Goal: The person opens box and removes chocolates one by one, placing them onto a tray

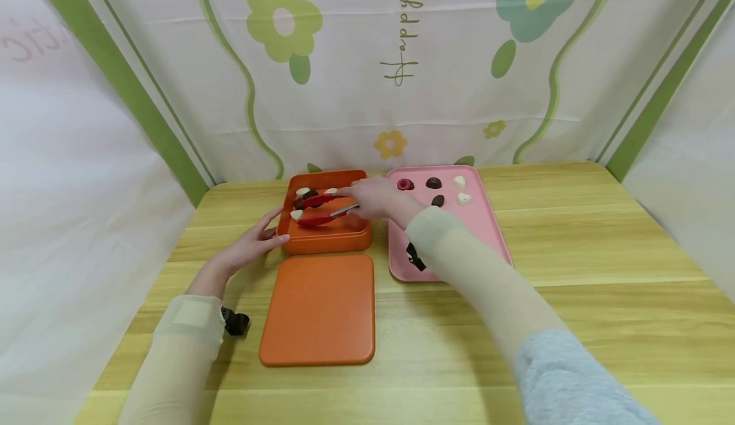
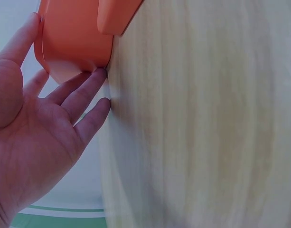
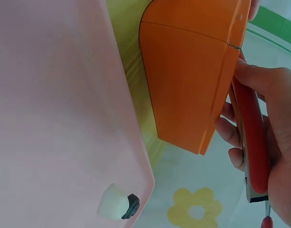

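Observation:
My right hand [image 1: 374, 196] grips a pair of red-handled metal tongs [image 3: 252, 137] and reaches over the open orange box [image 1: 330, 244]. The red tips of the tongs are inside the box, beside a white chocolate [image 1: 296, 215] and a dark chocolate [image 1: 310, 193]. Whether the tips pinch a piece, I cannot tell. At the box's left side, my left hand [image 1: 249, 247] has its fingers spread; in the left wrist view, extended fingertips [image 2: 95, 78] touch the box's outer wall. My right hand partly hides the box's interior.
A pink tray [image 1: 479, 224] right of the box bears dark chocolates [image 1: 433, 183], white chocolates [image 1: 464, 199] and a red-and-dark ring-shaped piece [image 1: 405, 184]. An orange lid [image 1: 321, 310] lies flat on the wooden table [image 1: 448, 355] in front of the box. Behind hangs a flowered curtain [image 1: 344, 99].

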A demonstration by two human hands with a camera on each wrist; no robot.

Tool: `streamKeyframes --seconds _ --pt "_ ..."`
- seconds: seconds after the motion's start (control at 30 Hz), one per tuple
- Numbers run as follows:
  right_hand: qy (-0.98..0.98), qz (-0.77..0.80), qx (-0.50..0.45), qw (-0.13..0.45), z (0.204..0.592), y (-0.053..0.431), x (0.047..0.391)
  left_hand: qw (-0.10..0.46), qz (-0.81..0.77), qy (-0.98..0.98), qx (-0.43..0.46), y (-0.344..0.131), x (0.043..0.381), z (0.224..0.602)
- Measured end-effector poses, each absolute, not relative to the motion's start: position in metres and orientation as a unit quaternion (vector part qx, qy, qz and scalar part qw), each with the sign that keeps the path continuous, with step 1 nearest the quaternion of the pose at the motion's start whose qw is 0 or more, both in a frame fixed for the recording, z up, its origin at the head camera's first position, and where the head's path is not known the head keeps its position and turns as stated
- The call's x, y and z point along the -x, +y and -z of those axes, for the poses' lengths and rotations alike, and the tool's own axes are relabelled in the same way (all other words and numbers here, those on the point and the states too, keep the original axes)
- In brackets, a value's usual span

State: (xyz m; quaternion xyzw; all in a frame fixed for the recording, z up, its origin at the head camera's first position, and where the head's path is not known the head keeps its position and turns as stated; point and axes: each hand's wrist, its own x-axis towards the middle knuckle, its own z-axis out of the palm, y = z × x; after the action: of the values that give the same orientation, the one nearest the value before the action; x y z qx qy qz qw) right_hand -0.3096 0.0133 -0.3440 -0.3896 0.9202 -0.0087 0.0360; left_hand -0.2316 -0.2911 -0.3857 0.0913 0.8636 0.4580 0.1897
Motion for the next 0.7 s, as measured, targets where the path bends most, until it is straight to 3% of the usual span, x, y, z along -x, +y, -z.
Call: streamKeyframes --seconds 0.7 --pt "0.914 0.01 0.403 0.051 0.342 0.0 0.304 0.187 -0.469 0.858 -0.097 -0.293 0.233 0.39"
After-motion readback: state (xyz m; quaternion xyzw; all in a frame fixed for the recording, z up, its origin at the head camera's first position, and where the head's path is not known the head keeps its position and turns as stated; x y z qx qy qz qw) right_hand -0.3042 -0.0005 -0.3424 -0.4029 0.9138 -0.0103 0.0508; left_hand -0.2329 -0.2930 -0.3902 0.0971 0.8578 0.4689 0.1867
